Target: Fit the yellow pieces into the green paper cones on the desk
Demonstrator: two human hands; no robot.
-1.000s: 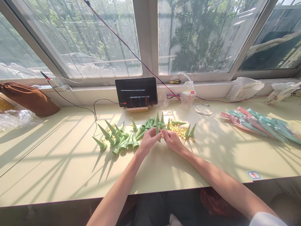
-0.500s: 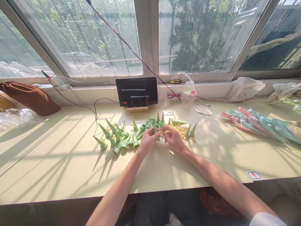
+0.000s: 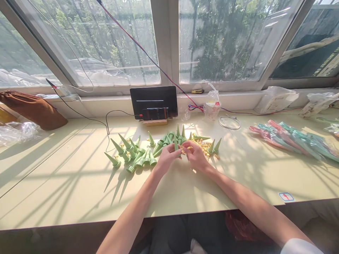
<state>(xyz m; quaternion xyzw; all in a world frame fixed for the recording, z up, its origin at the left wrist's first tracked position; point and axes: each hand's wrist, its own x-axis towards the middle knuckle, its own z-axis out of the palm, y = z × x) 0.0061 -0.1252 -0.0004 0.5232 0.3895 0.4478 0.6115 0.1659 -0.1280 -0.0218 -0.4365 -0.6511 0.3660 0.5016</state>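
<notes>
My left hand point(image 3: 168, 157) is closed around a green plastic spike point(image 3: 176, 144), its pointed end up. My right hand point(image 3: 195, 155) meets it from the other side, thumb and forefinger pinched on a small yellow piece point(image 3: 182, 147) at the spike's side; the fingers partly hide it. Several more green spikes point(image 3: 131, 151) stand and lie to the left of my hands, and others point(image 3: 166, 137) are heaped just behind them. A scatter of small yellow pieces point(image 3: 205, 146) lies beyond my right hand, with two upright green spikes point(image 3: 217, 145) at its right edge.
At the back a dark tablet point(image 3: 153, 97) leans up with a phone point(image 3: 156, 113) before it. A coiled white cable point(image 3: 230, 122) and pink and teal items in plastic point(image 3: 293, 139) lie to the right. At the far left rests a brown bag point(image 3: 34, 109).
Both hands stay in nearly the same place. The spike in my left hand has shifted and tilted very slightly, while the heaps on the table look unchanged.
</notes>
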